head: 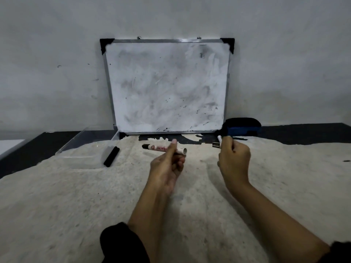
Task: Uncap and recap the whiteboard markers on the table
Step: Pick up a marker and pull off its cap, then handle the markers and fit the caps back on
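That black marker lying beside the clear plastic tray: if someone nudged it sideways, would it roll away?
Probably only a little. The black marker looks round and smooth, so it is apt to roll, but the rough pale cloth should slow it. The clear plastic tray alongside would likely stop it.

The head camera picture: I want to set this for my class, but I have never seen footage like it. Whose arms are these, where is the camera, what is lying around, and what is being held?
There is no machine here. A person wears one wide-angle camera on the head, looking forward and down, so the two bare arms are that person's own.

The left hand holds a white marker lying roughly level, black at its far left end. The right hand grips something small, white and dark; it may be another marker or a cap, but it is too blurred to tell.

On the pale, worn table lie a black marker beside a clear plastic tray. A smudged whiteboard leans against the wall, with a dark blue eraser at its lower right corner.
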